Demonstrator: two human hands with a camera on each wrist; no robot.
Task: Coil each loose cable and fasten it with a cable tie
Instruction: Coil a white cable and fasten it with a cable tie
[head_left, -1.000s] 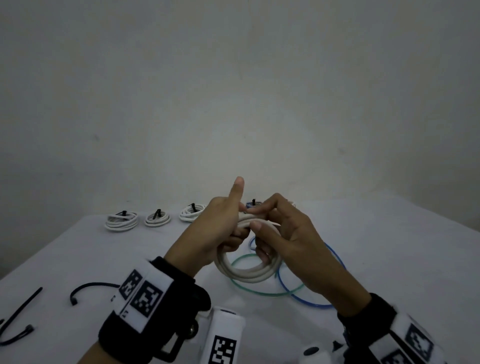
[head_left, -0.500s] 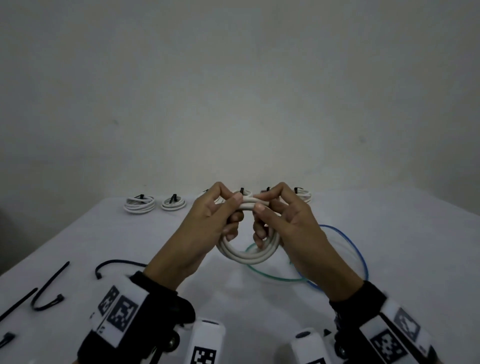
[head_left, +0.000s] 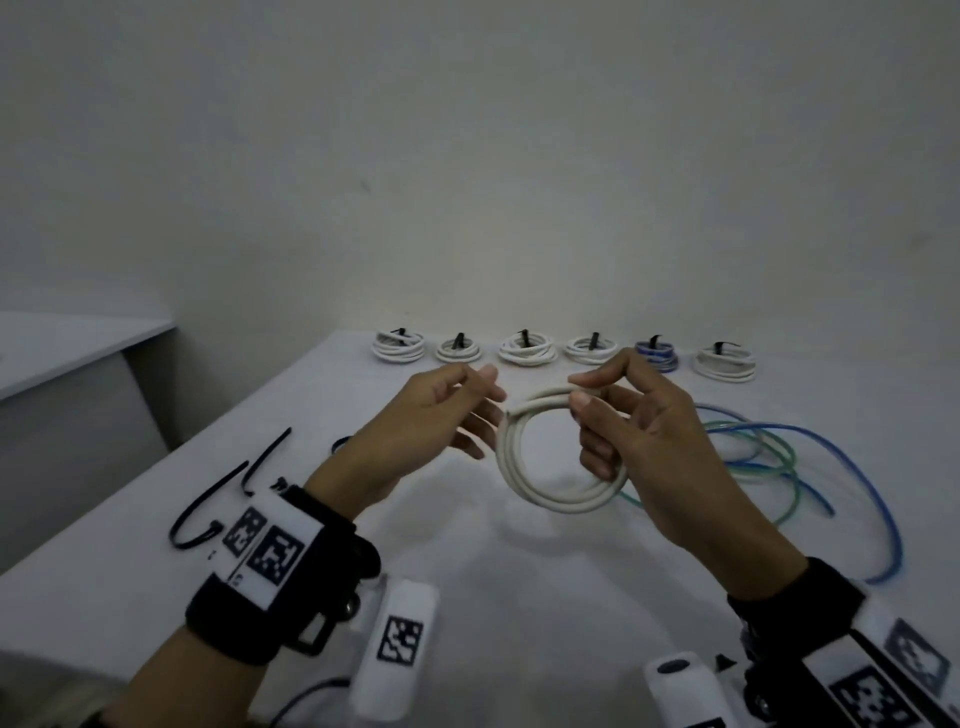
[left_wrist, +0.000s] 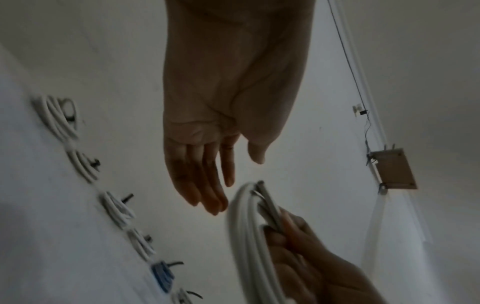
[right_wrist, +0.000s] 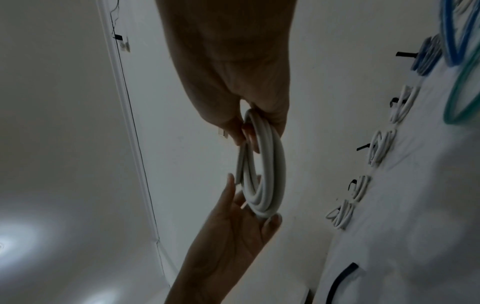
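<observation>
My right hand (head_left: 577, 392) holds a white cable coil (head_left: 550, 501) upright above the table, pinching its top between thumb and index finger, with other fingers through the ring. The right wrist view shows the same grip (right_wrist: 257, 131) on the coil (right_wrist: 274, 164). My left hand (head_left: 485, 415) is open just left of the coil, fingers relaxed and holding nothing; its fingers (left_wrist: 207, 195) are straight beside the coil (left_wrist: 246, 236). Loose black cable ties (head_left: 218, 493) lie on the table at the left.
Several coils fastened with black ties (head_left: 527, 349) stand in a row along the table's far edge, one of them blue (head_left: 657, 356). A loose blue cable (head_left: 857, 467) and a green one (head_left: 774, 457) sprawl at the right. A second table (head_left: 78, 343) stands at the left.
Half a second ago both hands gripped the coil's top. My left hand has let go and opened, moving slightly left; the right hand alone holds the coil.
</observation>
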